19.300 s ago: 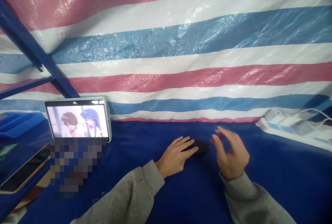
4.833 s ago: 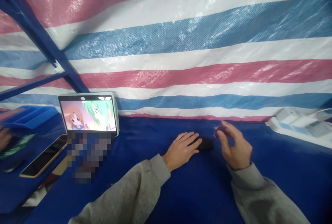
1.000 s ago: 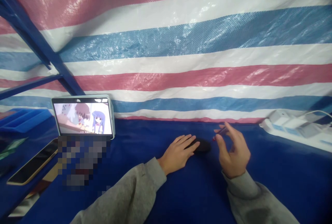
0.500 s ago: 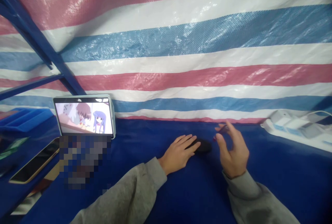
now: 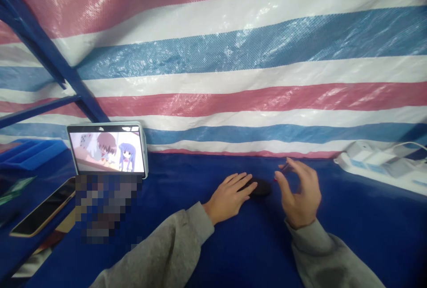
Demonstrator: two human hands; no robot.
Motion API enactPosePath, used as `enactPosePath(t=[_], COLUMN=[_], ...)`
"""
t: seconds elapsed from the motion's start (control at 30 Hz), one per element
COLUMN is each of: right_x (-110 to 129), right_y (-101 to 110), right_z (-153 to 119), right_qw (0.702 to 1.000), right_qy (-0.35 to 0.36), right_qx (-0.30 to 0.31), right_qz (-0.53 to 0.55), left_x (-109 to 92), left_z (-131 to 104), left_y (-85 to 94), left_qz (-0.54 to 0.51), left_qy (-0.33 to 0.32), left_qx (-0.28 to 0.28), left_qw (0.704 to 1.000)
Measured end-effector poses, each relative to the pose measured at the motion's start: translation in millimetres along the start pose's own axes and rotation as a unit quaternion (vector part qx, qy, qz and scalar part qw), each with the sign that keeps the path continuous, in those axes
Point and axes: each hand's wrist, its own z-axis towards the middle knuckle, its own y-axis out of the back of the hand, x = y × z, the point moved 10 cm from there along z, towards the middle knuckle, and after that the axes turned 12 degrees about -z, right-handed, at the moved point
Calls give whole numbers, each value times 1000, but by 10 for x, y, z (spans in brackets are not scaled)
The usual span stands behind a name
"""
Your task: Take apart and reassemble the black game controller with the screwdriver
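My left hand (image 5: 230, 195) lies flat, palm down, its fingers stretched over the near left side of a black, rounded object (image 5: 262, 187) on the blue tabletop. The object's kind is not plain. Just to the right, my right hand (image 5: 302, 194) is raised, its thumb and fingers curled toward each other. Between them shows a small, thin, dark thing with a reddish spot near the thumb tip, too small and blurred to name.
A tablet (image 5: 108, 150) playing a cartoon leans at the left. Near it lie a phone (image 5: 45, 208), a blue tray (image 5: 33, 152) and a blurred-out patch. A white power strip (image 5: 373, 174) with plugs sits at right. Striped sheeting (image 5: 233, 61) hangs behind.
The fingers of my right hand have closed in a little and shifted slightly, the index finger lower toward the thumb. My left hand and the black object stay put.
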Motion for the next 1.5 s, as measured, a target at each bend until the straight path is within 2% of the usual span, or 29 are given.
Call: enactPosePath(t=[0.1,0.27,0.43,0.63,0.83,1.1,1.27,1.43,1.5], right_x=[29,50,37,12,15,24,13,66,75], right_y=[36,-73,15,-94,31,-19,20,-53,-3], right_z=[1,-8,11,-6,11,-6,-2,4,16], right_qw=[1000,999,1000,998,1000,999,1000,998,999], right_qy=[10,20,15,2,9,8,5,20,21], right_qx=[-13,43,-3,53,-2,29,-3,43,23], right_qz=[7,26,8,36,-8,34,3,30,11], left_x=[-2,-9,-9,-8,-2,-2,-5,-7,-12], left_z=[2,6,8,6,1,7,6,6,9], left_y=[4,9,14,13,17,16,24,17,15], left_qz=[-4,-3,-1,-4,-5,-6,-8,-8,-7], left_qy=[0,3,4,4,5,5,2,1,2], left_qx=[-3,1,-1,0,-3,-2,-6,-1,3], left_qw=[1000,1000,1000,1000,1000,1000,1000,1000,1000])
